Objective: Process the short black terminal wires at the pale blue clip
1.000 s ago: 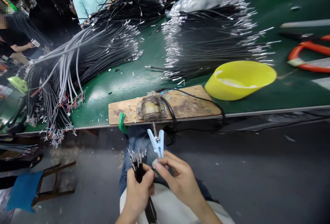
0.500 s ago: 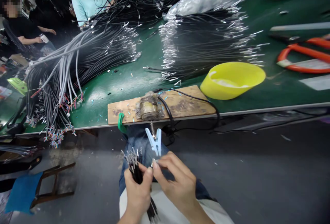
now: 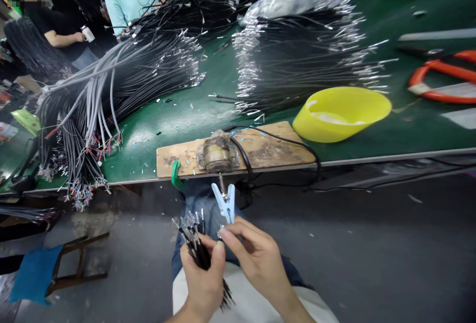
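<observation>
My left hand (image 3: 204,276) is closed around a bundle of black cables (image 3: 198,251), their stripped, silvery ends fanning out above the fist and their tails showing below. Between its thumb and forefinger one cable end stands apart from the rest. My right hand (image 3: 256,253) pinches the tip of that single cable, thumb against fingers. Just above my fingertips is a light blue clothespin (image 3: 225,203) on the shaft of a small motor (image 3: 216,154). The motor is fixed to a wooden board (image 3: 267,149) at the table edge.
On the green table (image 3: 178,115) lie a stack of black cables (image 3: 297,60), grey cables (image 3: 98,80), a yellow container (image 3: 340,120) and orange-handled scissors (image 3: 420,78). A green clamp (image 3: 176,174) grips the board. Two people are across the table; a blue chair (image 3: 37,273) stands left.
Both hands stay close together at the single cable end, with small finger shifts. The left hand's bundle has tilted slightly. The far-left person's hand with a white object has moved right and up.
</observation>
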`<action>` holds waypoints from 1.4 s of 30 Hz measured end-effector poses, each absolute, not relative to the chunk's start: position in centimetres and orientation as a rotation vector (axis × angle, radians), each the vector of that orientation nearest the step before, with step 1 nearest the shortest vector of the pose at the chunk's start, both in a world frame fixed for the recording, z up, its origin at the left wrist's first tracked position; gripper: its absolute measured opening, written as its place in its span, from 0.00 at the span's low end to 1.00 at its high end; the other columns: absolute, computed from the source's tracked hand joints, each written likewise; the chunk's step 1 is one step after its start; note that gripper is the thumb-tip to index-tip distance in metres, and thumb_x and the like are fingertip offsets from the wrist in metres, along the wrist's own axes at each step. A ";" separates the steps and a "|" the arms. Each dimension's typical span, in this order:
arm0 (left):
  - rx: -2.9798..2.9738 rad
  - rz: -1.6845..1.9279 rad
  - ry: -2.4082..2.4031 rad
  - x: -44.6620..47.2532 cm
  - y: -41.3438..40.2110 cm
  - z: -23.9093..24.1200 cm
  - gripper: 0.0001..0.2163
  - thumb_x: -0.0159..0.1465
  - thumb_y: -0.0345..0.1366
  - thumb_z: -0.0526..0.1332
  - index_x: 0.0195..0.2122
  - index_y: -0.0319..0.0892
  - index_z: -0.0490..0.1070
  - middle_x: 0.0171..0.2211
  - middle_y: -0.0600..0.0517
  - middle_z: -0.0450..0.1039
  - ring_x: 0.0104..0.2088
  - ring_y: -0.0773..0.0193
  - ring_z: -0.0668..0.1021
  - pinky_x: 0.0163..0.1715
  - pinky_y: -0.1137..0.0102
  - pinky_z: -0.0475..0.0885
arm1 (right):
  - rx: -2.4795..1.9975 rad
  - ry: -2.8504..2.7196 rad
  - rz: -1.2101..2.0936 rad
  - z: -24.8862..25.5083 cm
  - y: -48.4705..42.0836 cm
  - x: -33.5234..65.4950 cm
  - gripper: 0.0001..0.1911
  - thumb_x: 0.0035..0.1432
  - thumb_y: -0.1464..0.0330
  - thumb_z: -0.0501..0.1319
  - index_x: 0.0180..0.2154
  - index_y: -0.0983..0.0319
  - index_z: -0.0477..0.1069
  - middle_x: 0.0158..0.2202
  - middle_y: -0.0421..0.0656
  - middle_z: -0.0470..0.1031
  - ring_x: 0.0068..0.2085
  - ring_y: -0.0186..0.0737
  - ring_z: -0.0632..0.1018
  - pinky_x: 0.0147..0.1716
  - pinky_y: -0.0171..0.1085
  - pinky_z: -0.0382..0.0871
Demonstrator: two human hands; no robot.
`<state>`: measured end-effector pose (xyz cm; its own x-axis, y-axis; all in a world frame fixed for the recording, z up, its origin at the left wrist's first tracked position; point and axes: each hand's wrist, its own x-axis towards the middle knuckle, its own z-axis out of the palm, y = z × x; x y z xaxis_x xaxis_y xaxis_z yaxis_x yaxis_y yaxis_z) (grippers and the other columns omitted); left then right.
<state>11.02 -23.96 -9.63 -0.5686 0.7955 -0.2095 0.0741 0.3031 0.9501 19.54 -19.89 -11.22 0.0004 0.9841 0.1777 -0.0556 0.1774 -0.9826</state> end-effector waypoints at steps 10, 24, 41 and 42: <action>0.840 1.323 1.931 11.9 -24.7 -9.1 0.12 0.49 0.43 0.67 0.20 0.43 0.67 0.19 0.52 0.69 0.21 0.63 0.71 0.24 0.69 0.70 | -1.301 -1.222 0.555 -11.6 -19.5 19.8 0.11 0.56 0.73 0.56 0.22 0.59 0.64 0.18 0.37 0.62 0.20 0.35 0.65 0.21 0.35 0.61; 1.032 1.242 1.899 11.2 -24.5 -9.7 0.09 0.54 0.36 0.61 0.18 0.43 0.68 0.17 0.53 0.68 0.20 0.65 0.71 0.25 0.71 0.68 | -1.148 -1.454 0.411 -11.4 -20.3 18.9 0.13 0.55 0.77 0.57 0.22 0.58 0.62 0.17 0.37 0.63 0.20 0.36 0.65 0.26 0.37 0.64; 0.699 1.247 1.732 10.4 -23.6 -9.3 0.19 0.50 0.55 0.63 0.22 0.41 0.67 0.14 0.59 0.60 0.14 0.72 0.61 0.14 0.74 0.60 | -1.021 -1.456 0.569 -10.5 -20.1 18.6 0.11 0.53 0.80 0.54 0.24 0.60 0.64 0.20 0.37 0.66 0.23 0.36 0.67 0.28 0.37 0.63; 0.632 1.211 1.660 10.3 -23.5 -9.3 0.20 0.49 0.56 0.63 0.22 0.42 0.67 0.13 0.60 0.56 0.13 0.74 0.58 0.12 0.75 0.56 | -1.002 -1.435 0.597 -10.6 -20.1 18.5 0.11 0.53 0.80 0.54 0.24 0.60 0.65 0.20 0.37 0.66 0.23 0.36 0.67 0.28 0.36 0.63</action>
<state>10.32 -23.48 -9.25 -0.4137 0.8227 -0.3899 -0.1199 0.3754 0.9191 18.55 -20.09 -10.62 0.0991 0.8467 0.5228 0.2255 0.4926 -0.8405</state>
